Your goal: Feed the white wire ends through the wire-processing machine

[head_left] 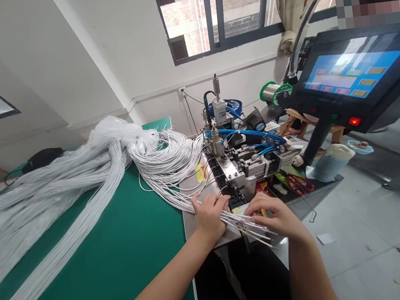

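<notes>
White cables point(242, 217) look light and springy, best held near the ends; left fingers point(222, 201) wrap them; whether right fingers point(259, 206) grip, I cannot tell.

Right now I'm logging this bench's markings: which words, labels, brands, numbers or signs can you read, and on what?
No text is legible.
Screen: lettering too blurred to read.
Yellow label: too small to read.
Machine: any markings too small to read.
Wires: no print discernible.
</notes>
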### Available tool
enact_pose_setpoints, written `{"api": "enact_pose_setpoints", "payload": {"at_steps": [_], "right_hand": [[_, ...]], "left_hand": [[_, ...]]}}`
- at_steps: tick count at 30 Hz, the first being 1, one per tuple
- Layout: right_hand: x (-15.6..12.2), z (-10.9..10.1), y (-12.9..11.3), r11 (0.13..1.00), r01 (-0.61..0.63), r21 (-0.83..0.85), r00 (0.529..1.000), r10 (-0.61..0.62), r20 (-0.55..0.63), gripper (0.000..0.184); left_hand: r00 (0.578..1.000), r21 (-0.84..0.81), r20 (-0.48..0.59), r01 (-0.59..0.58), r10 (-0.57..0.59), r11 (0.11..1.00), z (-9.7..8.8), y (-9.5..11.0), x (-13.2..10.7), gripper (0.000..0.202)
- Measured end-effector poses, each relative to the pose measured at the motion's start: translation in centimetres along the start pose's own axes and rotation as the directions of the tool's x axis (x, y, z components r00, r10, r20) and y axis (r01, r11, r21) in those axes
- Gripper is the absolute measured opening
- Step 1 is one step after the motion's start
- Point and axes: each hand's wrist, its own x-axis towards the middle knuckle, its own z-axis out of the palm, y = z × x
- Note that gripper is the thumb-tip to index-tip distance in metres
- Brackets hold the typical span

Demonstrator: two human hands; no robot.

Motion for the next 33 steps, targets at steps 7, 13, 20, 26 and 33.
{"api": "enact_pose_setpoints", "payload": {"at_steps": [7,13,20,26,33], "right_hand": [[0.8,1.6,1.1,0.968,-0.155,0.196,0.952,0.199,-0.231,0.023],[1.8,3.0,2.5,0.919,-0.239,0.314,0.847,0.355,-0.396,0.032],[1.9,2.8,2.3,0.921,-0.222,0.321,0.865,0.338,-0.371,0.032],[1.5,2.6,2.1,0.903,-0.207,0.377,0.905,0.323,-0.278,0.030],[1.1,1.8,2.3,0.916,-0.254,0.311,0.914,0.333,-0.233,0.032]], "left_hand": [[0.999,-0.026,0.040,-0.019,0.020,1.000,0.1,-0.2,-0.2,0.033],[1.000,-0.042,0.004,-0.018,0.018,0.999,0.4,-0.4,-0.2,0.030],[0.999,-0.041,-0.019,-0.028,0.027,0.999,0.5,-0.5,-0.3,0.029],[0.999,-0.044,-0.016,-0.043,0.043,0.998,0.6,-0.7,-0.4,0.037],[0.998,-0.006,-0.029,-0.064,0.064,0.998,0.9,-0.8,-0.5,0.043]]}}
